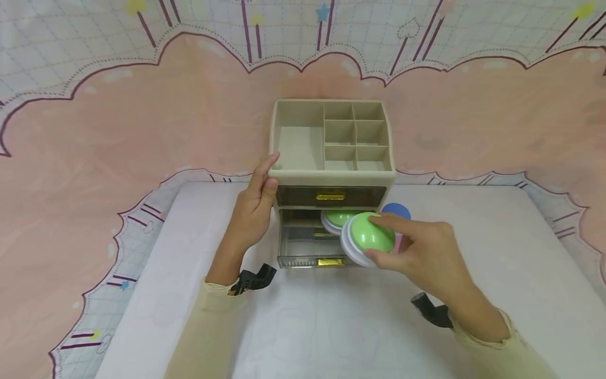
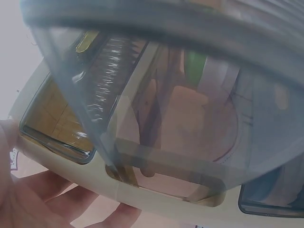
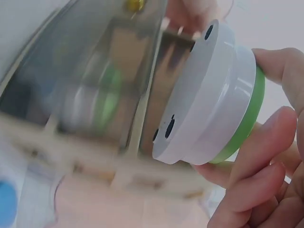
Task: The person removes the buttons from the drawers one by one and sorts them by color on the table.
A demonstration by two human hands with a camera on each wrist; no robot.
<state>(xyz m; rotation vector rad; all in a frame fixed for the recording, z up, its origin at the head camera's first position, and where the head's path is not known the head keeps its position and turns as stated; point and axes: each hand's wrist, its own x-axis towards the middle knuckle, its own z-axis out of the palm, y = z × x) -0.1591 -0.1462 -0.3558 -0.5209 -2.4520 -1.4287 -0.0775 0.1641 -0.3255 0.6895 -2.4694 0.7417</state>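
Note:
My right hand (image 1: 426,252) pinches a round push-button buzzer (image 1: 371,234), green dome on a white base, between thumb and fingers. It is tilted over the right side of the pulled-out clear middle drawer (image 1: 303,261). Its flat underside with small dark feet shows in the right wrist view. A second green-and-white buzzer (image 1: 338,217) lies inside that drawer at the back right, partly covered by the first. My left hand (image 1: 253,213) rests its extended fingers on the left side of the cream desktop organizer (image 1: 333,178), thumb near the front corner.
The organizer's top tray has one large compartment and several small ones. Its upper drawer (image 1: 303,196) is pushed in. At the organizer's right stand a blue round thing (image 1: 396,210) and something pink (image 1: 399,242), partly behind my right hand. A white table (image 1: 331,326) lies underneath.

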